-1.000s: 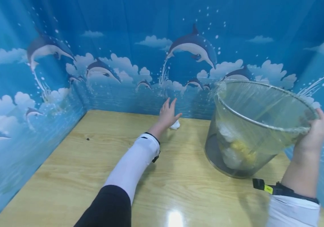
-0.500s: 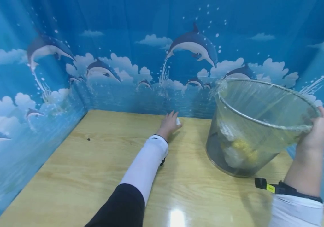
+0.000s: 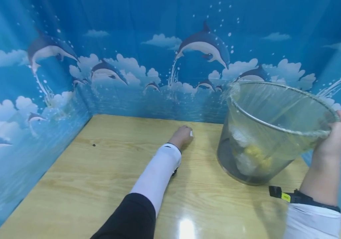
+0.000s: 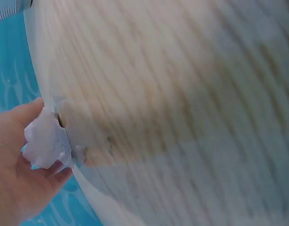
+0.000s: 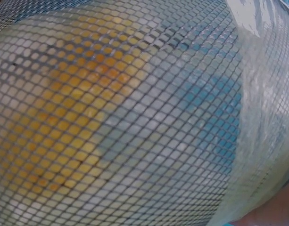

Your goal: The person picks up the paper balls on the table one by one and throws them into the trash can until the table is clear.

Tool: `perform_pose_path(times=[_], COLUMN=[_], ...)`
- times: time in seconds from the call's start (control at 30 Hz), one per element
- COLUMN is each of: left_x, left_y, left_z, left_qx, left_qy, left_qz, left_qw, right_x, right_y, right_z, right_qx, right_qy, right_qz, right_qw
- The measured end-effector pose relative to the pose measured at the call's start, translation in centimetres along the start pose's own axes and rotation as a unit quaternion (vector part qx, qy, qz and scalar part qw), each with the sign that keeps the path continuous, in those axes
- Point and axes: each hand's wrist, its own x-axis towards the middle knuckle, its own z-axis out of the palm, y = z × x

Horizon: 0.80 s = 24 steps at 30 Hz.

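At the far side of the wooden table, my left hand [image 3: 183, 136] holds a crumpled white tissue [image 4: 44, 141], its fingers and thumb curled around it in the left wrist view. Only a small bit of the tissue shows in the head view. My right hand [image 3: 333, 136] grips the rim of a metal mesh wastebasket [image 3: 226, 161], which is tilted toward the right. A clear, yellowish plastic bag [image 3: 296, 144] lines the basket and folds over its rim. Inside lie a yellow item [image 5: 64, 136] and whitish crumpled stuff, blurred behind the mesh.
The wooden table [image 3: 113, 169] meets a blue dolphin-print curtain [image 3: 146, 69] at the back and sides. A tiny dark speck [image 3: 94, 145] lies at the table's left. The basket stands to the right of my left arm.
My left hand came down from above the tissue with spread fingers, closed around it and drew slightly nearer. The right hand keeps its grip on the basket rim.
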Motion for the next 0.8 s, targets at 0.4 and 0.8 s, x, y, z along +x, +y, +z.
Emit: perform_pose_path(times=[0.4,0.8], left_x=[0.2,-1.3], left_y=[-0.1,0.5], left_z=[0.5,0.4], left_qx=[0.062,0.011], left_qy=[-0.002,-0.015], left_qz=[0.052,0.051], left_qw=[0.9967,0.9985], right_x=[0.0,-0.2], right_y=[0.2,0.1], right_z=[-0.2,-0.1], right_qx=[-0.002,-0.003], right_qy=[0.008,-0.001], right_qz=[0.005,0.0], right_qw=[1.0,1.0])
